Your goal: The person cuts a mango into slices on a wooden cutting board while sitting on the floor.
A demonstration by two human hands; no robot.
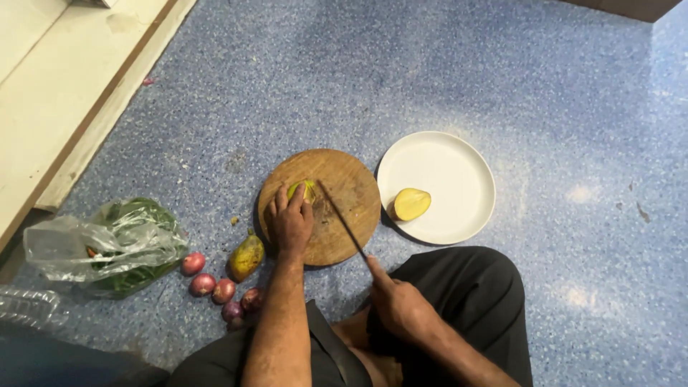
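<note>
Blue speckled floor (466,86); round wooden board (344,215) beside white plate (459,172) bearing potato half (410,204). Left hand (290,223) clamps green-yellow piece (304,190) on board; right hand (398,304) grips knife (342,218), blade alongside it.

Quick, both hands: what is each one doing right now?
Left hand: fingers closed over the green fruit piece on the board.
Right hand: closed on the knife.

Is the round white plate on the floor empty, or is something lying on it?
Not empty. The round white plate holds one cut yellow fruit half near its left edge; the rest of its surface is bare.
</note>
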